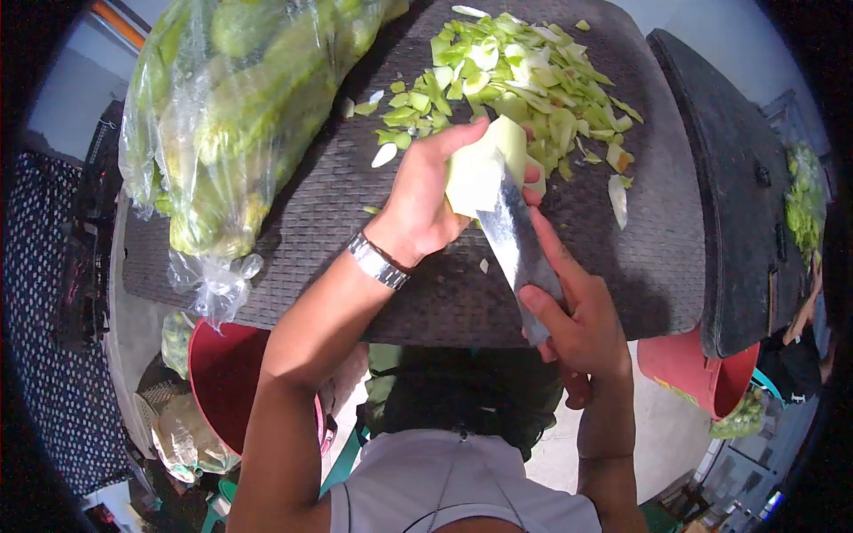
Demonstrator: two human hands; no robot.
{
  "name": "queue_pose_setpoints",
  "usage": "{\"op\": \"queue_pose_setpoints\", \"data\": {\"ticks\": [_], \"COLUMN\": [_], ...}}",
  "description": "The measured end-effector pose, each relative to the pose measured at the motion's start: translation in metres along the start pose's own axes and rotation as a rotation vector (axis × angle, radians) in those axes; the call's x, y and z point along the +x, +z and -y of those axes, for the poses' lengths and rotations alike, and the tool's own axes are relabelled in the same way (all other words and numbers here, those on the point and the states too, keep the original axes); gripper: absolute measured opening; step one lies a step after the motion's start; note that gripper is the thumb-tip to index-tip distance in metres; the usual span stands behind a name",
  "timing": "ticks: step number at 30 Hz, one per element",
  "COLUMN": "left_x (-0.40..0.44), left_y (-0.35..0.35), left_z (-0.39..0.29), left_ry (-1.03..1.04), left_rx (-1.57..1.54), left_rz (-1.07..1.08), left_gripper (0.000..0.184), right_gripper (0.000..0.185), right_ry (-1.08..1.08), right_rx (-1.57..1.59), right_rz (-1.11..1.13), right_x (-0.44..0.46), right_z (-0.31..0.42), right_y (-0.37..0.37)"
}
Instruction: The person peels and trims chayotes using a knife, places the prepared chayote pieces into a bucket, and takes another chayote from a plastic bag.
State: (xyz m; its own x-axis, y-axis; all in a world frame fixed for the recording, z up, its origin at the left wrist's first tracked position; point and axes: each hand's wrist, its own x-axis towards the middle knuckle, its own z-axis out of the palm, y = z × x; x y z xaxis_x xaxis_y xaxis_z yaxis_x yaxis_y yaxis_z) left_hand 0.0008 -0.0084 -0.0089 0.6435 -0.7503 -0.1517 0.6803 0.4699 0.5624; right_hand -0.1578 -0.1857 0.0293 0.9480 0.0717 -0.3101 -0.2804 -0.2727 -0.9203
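Over the dark woven-textured table, my left hand (pixel 426 182) is closed around a peeled, pale green fruit or vegetable (pixel 473 182) whose exact kind I cannot make out. A metal watch circles that wrist. My right hand (pixel 577 315) grips a knife (pixel 515 244) low on its blade side, with the handle mostly hidden by the fingers. The knife's broad blade points up and away from me, its tip end lying against the peeled face. Just beyond both hands spreads a heap of green and white peelings (pixel 542 80).
A clear plastic bag (pixel 240 133) full of green produce lies on the table (pixel 338 293) at the left. Red buckets stand below, one at the left (pixel 222 373) and one at the right (pixel 693 369). A dark panel (pixel 729 178) borders the table's right side.
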Motion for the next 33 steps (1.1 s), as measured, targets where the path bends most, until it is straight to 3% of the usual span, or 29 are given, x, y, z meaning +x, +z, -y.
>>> {"op": "queue_pose_setpoints", "data": {"ticks": [6, 9, 12, 15, 21, 33], "left_x": [0.001, 0.001, -0.001, -0.002, 0.0, -0.001], "left_y": [-0.008, -0.006, 0.003, 0.005, 0.007, 0.011], "left_z": [-0.006, -0.02, -0.013, -0.004, 0.002, 0.0], "left_ry": [0.056, 0.241, 0.291, 0.358, 0.518, 0.649], "left_rx": [-0.1, -0.023, -0.098, -0.129, -0.032, 0.099], "left_rz": [-0.006, -0.11, -0.121, -0.104, -0.329, -0.354], "left_gripper": [0.056, 0.053, 0.053, 0.051, 0.049, 0.056], "right_gripper": [0.073, 0.068, 0.071, 0.077, 0.076, 0.081], "right_ry": [0.175, 0.244, -0.118, -0.265, -0.27, -0.276], "right_rx": [0.105, 0.122, -0.222, -0.671, -0.758, -0.732], "right_rz": [-0.016, -0.112, -0.131, -0.223, -0.186, -0.182], "right_x": [-0.014, -0.03, -0.027, -0.026, -0.026, -0.026], "right_z": [0.015, 0.018, 0.005, 0.008, 0.016, 0.025], "right_y": [0.001, 0.001, 0.006, 0.025, 0.044, 0.049]}}
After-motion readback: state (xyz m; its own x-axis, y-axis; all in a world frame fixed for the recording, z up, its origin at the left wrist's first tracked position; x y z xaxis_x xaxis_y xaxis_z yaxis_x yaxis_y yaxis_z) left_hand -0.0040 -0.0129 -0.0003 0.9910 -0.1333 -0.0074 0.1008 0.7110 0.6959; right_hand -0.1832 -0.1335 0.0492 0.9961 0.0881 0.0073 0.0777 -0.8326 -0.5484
